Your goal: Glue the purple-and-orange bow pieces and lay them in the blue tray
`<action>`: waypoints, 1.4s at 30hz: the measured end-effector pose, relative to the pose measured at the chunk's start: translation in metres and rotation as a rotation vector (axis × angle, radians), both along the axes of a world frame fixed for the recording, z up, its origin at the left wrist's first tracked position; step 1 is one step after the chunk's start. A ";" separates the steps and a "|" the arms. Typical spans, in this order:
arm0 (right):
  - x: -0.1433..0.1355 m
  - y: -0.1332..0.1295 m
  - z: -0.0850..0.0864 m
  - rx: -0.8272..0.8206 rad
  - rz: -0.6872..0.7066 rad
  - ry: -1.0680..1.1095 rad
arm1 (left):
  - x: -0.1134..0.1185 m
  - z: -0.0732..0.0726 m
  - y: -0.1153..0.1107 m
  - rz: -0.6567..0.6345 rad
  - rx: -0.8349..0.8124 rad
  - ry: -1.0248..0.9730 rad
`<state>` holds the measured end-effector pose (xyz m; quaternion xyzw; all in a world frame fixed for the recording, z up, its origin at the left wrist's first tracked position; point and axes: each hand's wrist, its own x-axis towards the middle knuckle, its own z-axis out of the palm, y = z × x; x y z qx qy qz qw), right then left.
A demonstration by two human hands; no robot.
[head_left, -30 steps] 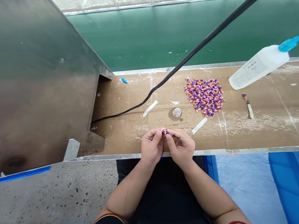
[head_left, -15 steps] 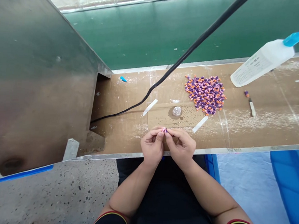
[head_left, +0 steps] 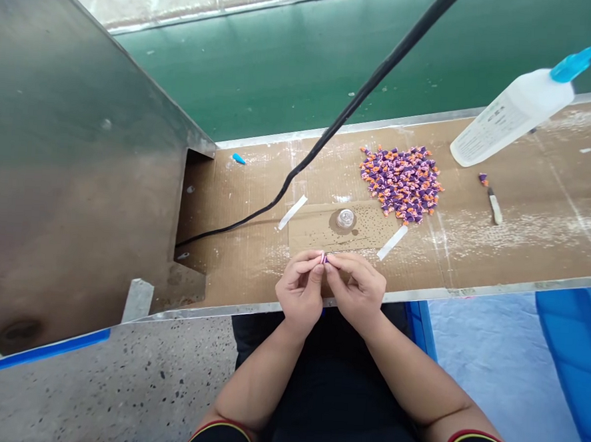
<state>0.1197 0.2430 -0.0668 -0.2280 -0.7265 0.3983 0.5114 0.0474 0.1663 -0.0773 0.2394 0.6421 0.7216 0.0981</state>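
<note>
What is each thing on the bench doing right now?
left hand: fingers pinched on the small pink piece
right hand: pinching the same piece
purple and orange pieces: heaped loose
glue bottle: tilted, blue nozzle on
blue cap: lying off, alone
small clear dish: upright
black cable: slack across the bench

A white glue bottle (head_left: 513, 118) with blue nozzle lies beside a purple-orange bead pile (head_left: 400, 183) under a black cable (head_left: 331, 134).
</note>
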 end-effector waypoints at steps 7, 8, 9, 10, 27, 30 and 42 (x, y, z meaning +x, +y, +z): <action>-0.002 -0.002 0.000 -0.021 -0.038 -0.026 | 0.008 0.001 -0.003 -0.044 -0.035 -0.048; -0.002 -0.002 0.000 -0.010 -0.039 -0.024 | 0.007 -0.001 -0.004 -0.056 -0.044 -0.003; -0.002 -0.002 0.000 0.003 -0.040 -0.017 | 0.006 -0.002 -0.004 -0.070 -0.047 0.056; -0.002 -0.002 0.000 0.014 -0.041 -0.005 | 0.004 -0.003 -0.005 -0.083 -0.043 0.115; -0.001 0.000 -0.002 0.024 -0.037 0.025 | -0.002 -0.001 -0.003 -0.079 -0.067 0.358; 0.000 0.000 -0.002 0.023 -0.039 0.014 | -0.003 -0.001 -0.003 -0.077 -0.074 0.358; 0.000 -0.001 -0.001 -0.028 -0.027 -0.020 | 0.002 -0.005 -0.001 -0.140 0.022 0.049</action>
